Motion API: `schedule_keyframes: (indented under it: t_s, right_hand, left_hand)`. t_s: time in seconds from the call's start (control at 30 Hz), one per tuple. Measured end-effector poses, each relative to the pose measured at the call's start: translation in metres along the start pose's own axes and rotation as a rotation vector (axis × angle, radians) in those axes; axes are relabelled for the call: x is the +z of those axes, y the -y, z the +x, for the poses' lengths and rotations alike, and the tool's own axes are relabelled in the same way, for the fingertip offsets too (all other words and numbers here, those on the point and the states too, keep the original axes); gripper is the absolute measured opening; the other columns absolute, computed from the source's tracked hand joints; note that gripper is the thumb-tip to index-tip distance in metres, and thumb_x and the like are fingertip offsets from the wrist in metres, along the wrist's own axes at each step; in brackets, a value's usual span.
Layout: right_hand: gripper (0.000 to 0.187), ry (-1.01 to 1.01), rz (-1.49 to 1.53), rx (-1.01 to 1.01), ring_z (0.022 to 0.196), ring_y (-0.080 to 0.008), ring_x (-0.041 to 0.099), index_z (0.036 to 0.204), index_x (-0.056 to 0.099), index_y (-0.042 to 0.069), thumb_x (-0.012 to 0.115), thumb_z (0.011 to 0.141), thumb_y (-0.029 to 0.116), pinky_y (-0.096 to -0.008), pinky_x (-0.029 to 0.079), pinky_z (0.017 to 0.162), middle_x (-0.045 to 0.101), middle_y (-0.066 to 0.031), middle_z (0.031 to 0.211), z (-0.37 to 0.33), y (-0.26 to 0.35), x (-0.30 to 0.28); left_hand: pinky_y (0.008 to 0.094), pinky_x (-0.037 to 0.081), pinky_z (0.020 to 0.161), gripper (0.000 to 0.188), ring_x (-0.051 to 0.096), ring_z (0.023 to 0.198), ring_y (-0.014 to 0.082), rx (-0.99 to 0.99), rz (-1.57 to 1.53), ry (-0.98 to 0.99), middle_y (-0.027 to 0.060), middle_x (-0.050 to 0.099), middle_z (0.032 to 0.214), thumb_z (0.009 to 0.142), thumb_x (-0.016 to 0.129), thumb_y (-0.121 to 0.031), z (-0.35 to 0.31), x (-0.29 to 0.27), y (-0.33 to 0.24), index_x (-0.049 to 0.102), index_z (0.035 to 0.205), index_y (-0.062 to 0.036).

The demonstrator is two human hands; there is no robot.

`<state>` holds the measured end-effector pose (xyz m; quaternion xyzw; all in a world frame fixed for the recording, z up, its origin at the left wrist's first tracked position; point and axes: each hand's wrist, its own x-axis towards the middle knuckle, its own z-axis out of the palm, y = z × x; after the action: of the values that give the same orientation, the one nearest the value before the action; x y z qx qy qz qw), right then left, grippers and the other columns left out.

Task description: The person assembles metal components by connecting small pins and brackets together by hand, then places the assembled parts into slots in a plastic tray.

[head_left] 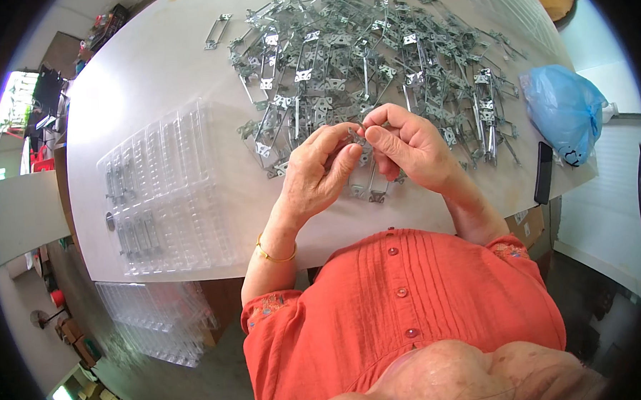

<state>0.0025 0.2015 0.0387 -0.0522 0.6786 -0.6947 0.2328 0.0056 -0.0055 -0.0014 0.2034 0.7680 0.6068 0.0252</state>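
My left hand (313,170) and my right hand (412,147) meet over the near edge of a metal pile, fingertips pinched together. Between them is a small grey metal bracket (356,135), mostly covered by the fingers. Just below the hands, a bracket end plate (376,196) with thin rods shows; I cannot tell whether it belongs to the held piece. The large heap of metal brackets (329,64), plates joined by thin rods, spreads over the table beyond my hands. Both hands are closed.
Left on the white table (151,79) lies a clear plastic compartment tray (180,177) with several brackets in its left slots. More clear trays (157,318) sit below the table's near edge. A blue plastic bag (563,111) and a black phone (543,172) are at the right.
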Motion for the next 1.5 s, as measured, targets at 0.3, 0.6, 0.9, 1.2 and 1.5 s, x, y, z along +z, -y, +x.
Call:
schedule_keyframes:
  t_s: [0.3,0.6,0.9,1.2,1.5]
  right_hand:
    - [0.015,-0.129,-0.517,-0.145,0.05,-0.0052,0.046,0.092,0.059,0.005,0.06,0.099,0.018,-0.0267,0.038,0.048,0.057,0.0008,0.06,-0.002,0.006,0.0]
    - [0.012,-0.376,-0.316,-0.336,0.055,-0.0014,0.044,0.1,0.054,0.006,0.051,0.106,0.015,-0.0177,0.035,0.048,0.053,0.0032,0.066,-0.002,0.014,-0.014]
    - [0.009,-0.137,-0.301,-0.213,0.061,-0.0031,0.042,0.108,0.059,0.005,0.06,0.1,0.01,-0.0232,0.036,0.054,0.051,0.0048,0.069,-0.005,-0.004,0.005]
    - [0.008,-0.155,-0.321,-0.222,0.058,-0.0036,0.042,0.105,0.06,0.004,0.061,0.099,0.009,-0.0246,0.035,0.051,0.05,0.0034,0.064,-0.002,-0.007,0.008]
    - [0.021,-0.109,-0.313,-0.16,0.057,-0.0026,0.046,0.123,0.053,0.005,0.056,0.104,0.014,-0.0213,0.037,0.052,0.055,0.0034,0.067,-0.004,0.001,0.009]
  left_hand:
    - [0.0297,0.046,0.065,0.028,0.056,0.071,0.019,0.056,0.047,0.084,0.0089,0.061,0.083,0.097,0.065,-0.018,-0.001,0.002,0.001,0.065,0.115,0.0025]
    - [0.0234,0.034,0.058,0.04,0.043,0.063,0.0089,-0.266,-0.527,0.13,0.0003,0.054,0.077,0.102,0.056,-0.03,-0.008,0.0,-0.009,0.066,0.12,0.0034]
    - [0.0195,0.025,0.048,0.043,0.036,0.054,0.0041,-0.341,-0.814,-0.049,0.0008,0.06,0.079,0.106,0.049,-0.036,-0.005,-0.006,0.008,0.064,0.121,0.0009]
    - [0.0202,0.029,0.049,0.038,0.049,0.059,0.0073,-0.324,-0.753,-0.077,0.0074,0.07,0.095,0.104,0.053,-0.031,-0.009,-0.004,0.018,0.064,0.118,0.0033]
    - [0.0193,0.032,0.059,0.038,0.04,0.066,0.0032,-0.247,-0.538,-0.032,-0.0028,0.056,0.081,0.106,0.052,-0.031,-0.009,-0.007,0.008,0.063,0.124,0.0006]
